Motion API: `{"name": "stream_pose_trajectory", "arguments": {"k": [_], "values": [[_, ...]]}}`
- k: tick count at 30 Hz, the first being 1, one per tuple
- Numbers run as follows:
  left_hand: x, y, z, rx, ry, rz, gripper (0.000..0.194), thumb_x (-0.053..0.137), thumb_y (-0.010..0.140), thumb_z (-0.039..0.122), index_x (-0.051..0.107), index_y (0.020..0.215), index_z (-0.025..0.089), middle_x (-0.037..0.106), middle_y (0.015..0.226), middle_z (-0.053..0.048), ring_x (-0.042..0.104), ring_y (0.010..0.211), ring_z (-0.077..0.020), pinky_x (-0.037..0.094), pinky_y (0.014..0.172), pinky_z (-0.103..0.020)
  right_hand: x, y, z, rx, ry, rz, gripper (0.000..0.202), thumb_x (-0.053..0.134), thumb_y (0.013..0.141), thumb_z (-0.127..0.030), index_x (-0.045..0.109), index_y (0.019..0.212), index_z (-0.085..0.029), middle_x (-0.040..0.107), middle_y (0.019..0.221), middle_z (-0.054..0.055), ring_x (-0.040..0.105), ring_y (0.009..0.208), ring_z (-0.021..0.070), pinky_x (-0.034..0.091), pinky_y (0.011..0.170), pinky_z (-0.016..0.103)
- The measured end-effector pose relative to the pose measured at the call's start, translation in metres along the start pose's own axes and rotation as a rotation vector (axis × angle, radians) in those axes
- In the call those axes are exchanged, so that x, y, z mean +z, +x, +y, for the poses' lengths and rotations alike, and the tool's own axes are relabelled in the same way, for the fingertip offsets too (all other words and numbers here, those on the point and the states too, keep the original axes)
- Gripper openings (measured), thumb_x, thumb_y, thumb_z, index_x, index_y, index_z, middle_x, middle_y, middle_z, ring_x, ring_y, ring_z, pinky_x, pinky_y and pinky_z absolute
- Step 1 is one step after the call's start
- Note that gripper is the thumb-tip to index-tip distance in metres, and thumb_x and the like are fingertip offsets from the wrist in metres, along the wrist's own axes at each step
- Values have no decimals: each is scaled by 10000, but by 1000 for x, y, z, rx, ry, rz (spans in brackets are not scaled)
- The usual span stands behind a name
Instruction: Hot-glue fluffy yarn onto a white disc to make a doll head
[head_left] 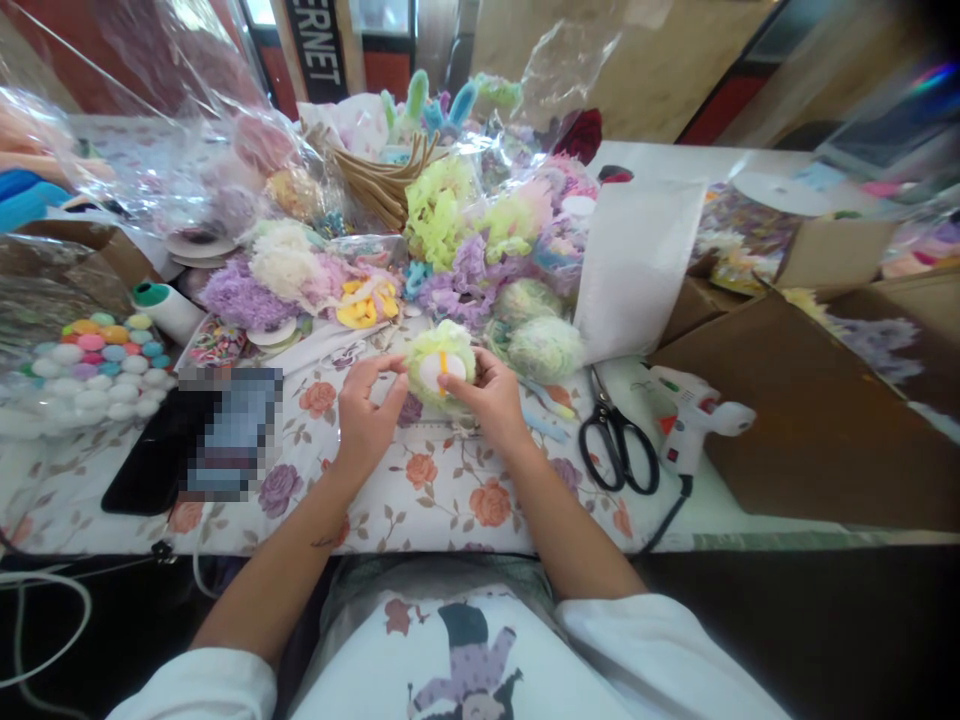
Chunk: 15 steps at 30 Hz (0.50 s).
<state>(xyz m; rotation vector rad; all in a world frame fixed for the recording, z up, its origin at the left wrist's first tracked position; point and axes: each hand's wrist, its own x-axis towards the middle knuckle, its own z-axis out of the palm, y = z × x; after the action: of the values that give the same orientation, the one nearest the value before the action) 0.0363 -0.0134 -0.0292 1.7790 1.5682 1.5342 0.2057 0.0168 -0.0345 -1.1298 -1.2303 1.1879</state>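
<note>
A round, fluffy pale yellow-green piece (pixel 443 340) with a white disc and a narrow yellow strip across it is held up over the floral tablecloth (pixel 420 500). My right hand (pixel 493 398) grips it from the right, thumb on the disc and fingers behind. At its left edge is my left hand (pixel 369 412), thumb and index finger slightly apart, with their tips at the fluff. Whether those tips touch it is hard to make out. Black-handled scissors (pixel 616 445) lie to the right of my right hand.
A white glue gun (pixel 694 415) stands beside a cardboard box (pixel 832 410) at the right. Two phones, one black (pixel 154 450), lie left. Bagged colourful pompoms (pixel 112 365), purple fluffy trim (pixel 251 290) and pale green yarn balls (pixel 544 345) crowd the table. A cable (pixel 667 520) crosses the front edge.
</note>
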Motion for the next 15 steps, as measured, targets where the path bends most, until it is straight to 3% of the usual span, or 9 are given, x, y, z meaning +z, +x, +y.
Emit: {"name": "stream_pose_trajectory", "arguments": {"k": [3, 8, 12, 15], "values": [[-3, 5, -6, 9, -60, 30, 224, 650, 817, 314, 596, 1013, 218, 636, 1091, -66, 595, 1107, -218, 475, 985, -402, -1, -2, -2, -75, -119, -7, 630, 825, 604, -399, 580, 1151, -204, 702, 901, 37, 674, 784, 213, 548, 687, 325], [-7, 9, -12, -104, -273, -249, 635, 747, 750, 338, 448, 1306, 269, 556, 1323, -126, 558, 1226, -249, 515, 948, -380, -7, -6, -9, -178, -220, -143, 595, 776, 701, -393, 547, 1224, -225, 697, 929, 34, 669, 828, 207, 540, 757, 339], [-8, 6, -11, -178, -276, -399, 793, 769, 743, 335, 370, 1428, 301, 635, 1234, -114, 632, 1121, -261, 530, 930, -407, -15, -7, -17, -237, -256, -287, 565, 756, 748, -355, 549, 1262, -242, 658, 1206, 72, 651, 998, 219, 517, 882, 355], [-9, 5, -7, -220, -377, -474, 780, 761, 759, 329, 373, 1436, 303, 663, 1180, -94, 675, 1013, -245, 565, 859, -380, -19, -6, -18, -241, -250, -360, 545, 748, 773, -349, 555, 1273, -247, 615, 1301, 82, 635, 1077, 232, 514, 909, 356]]}}
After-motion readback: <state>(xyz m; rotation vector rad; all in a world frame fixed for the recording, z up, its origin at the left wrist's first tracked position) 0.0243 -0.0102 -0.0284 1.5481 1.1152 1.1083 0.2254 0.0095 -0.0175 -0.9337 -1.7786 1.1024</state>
